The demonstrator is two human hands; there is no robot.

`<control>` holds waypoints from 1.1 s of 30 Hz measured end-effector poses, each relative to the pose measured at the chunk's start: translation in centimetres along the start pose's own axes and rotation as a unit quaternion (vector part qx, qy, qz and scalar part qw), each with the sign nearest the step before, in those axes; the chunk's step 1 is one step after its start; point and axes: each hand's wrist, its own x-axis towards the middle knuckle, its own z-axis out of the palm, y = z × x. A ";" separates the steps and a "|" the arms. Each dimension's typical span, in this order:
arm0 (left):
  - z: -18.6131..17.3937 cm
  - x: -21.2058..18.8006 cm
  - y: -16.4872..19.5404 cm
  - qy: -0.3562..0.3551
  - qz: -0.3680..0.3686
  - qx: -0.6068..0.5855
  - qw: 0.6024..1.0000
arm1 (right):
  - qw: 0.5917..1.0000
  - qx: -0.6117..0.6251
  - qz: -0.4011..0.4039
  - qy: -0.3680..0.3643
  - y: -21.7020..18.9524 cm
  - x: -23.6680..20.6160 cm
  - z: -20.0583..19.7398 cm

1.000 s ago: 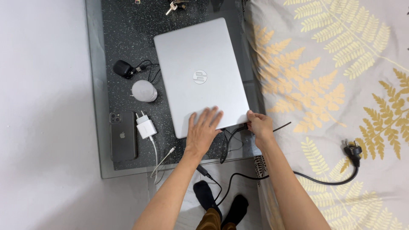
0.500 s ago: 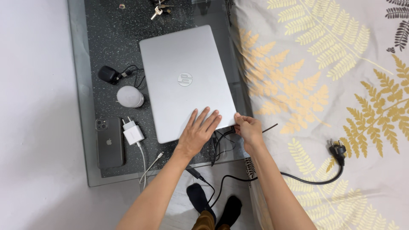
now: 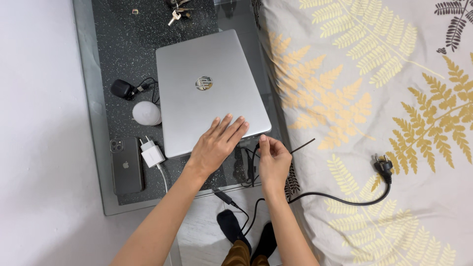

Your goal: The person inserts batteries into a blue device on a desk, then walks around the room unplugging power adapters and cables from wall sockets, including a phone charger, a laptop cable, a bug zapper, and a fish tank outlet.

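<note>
A closed silver laptop (image 3: 204, 88) lies on a dark speckled glass-topped table (image 3: 98, 162). My left hand (image 3: 217, 145) rests flat, fingers spread, on the laptop's near right corner. My right hand (image 3: 273, 160) pinches the thin end of a black power cable (image 3: 253, 157) right beside that corner. The cable runs down past my feet and out over the bed to a black wall plug (image 3: 383, 165).
On the table's left lie a dark phone (image 3: 126, 165), a white charger with its cord (image 3: 152, 153), a white round object (image 3: 146, 113), a black adapter (image 3: 123, 89) and keys (image 3: 176, 12). A fern-patterned bedspread (image 3: 374, 98) fills the right side. My dark-socked feet (image 3: 246, 234) stand below the table.
The view shifted slightly. My left hand stays on the laptop's corner while my right hand has moved a little with the cable end near the laptop's edge.
</note>
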 end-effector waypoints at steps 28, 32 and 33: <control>0.1 2.9 -0.5 -0.002 -0.039 -0.014 0.999 | 0.998 0.004 -0.034 0.054 3.2 -3.0 -1.7; 0.4 2.8 -0.1 -0.005 -0.042 -0.014 0.999 | 0.994 0.087 -0.041 0.045 4.6 -3.0 -4.4; 0.5 2.6 0.0 -0.008 -0.042 -0.012 0.999 | 0.995 0.088 -0.027 0.046 4.7 -2.7 -5.1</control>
